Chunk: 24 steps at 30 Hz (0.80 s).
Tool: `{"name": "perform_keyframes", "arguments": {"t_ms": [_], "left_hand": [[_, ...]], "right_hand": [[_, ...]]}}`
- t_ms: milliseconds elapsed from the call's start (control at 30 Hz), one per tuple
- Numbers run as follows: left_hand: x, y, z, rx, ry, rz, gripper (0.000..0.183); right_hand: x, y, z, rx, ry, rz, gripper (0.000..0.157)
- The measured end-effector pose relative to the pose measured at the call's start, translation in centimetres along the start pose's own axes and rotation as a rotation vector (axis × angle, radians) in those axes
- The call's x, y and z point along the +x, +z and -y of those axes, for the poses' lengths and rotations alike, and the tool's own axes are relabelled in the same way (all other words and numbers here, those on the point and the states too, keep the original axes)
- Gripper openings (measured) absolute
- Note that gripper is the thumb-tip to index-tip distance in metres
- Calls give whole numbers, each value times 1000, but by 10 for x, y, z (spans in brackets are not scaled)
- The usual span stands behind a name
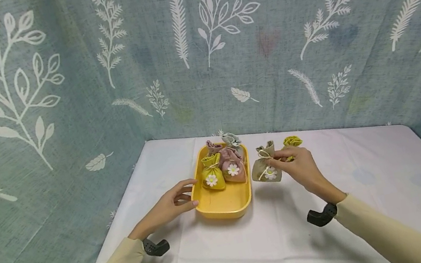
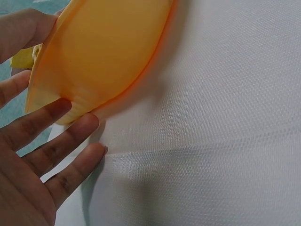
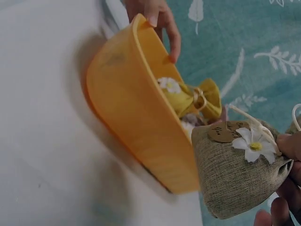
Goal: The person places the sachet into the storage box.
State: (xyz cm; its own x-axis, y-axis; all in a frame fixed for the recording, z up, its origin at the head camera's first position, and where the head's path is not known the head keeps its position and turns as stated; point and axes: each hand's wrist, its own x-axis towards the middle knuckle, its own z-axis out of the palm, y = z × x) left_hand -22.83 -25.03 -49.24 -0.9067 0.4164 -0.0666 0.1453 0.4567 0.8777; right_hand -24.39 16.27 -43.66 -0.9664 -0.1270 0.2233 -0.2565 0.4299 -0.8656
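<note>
My right hand pinches a grey-green drawstring pouch near its tied neck. The pouch hangs to the right of a yellow plastic tray; on its front are a white fabric flower and a small brown tag. Behind that hand is another yellow-green pouch, partly hidden. With fingers spread, my left hand touches the tray's left side. Inside the tray, toward the back, are a yellow pouch, a pink pouch, a mauve pouch and a pale grey-green pouch.
A white cloth covers the table beneath the tray. Blue-green curtains with white leaf prints hang behind and at the sides. Each wrist wears a black camera band, seen at the left cuff and right cuff.
</note>
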Motion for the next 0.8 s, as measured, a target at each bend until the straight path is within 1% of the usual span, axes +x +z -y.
{"name": "perform_keyframes", "arguments": {"t_ms": [133, 267, 533, 800], "left_hand": [[0, 0, 0, -3, -3, -2, 68], [0, 0, 1, -5, -4, 2, 67], [-1, 0, 0, -16, -3, -3, 65], [1, 1, 2, -9, -8, -7, 64]], "right_hand": [[5, 12, 9, 19, -31, 2, 27], [8, 24, 18, 24, -51, 9, 26], [11, 47, 27, 54, -27, 24, 26], [14, 62, 26, 67, -14, 93, 22]]}}
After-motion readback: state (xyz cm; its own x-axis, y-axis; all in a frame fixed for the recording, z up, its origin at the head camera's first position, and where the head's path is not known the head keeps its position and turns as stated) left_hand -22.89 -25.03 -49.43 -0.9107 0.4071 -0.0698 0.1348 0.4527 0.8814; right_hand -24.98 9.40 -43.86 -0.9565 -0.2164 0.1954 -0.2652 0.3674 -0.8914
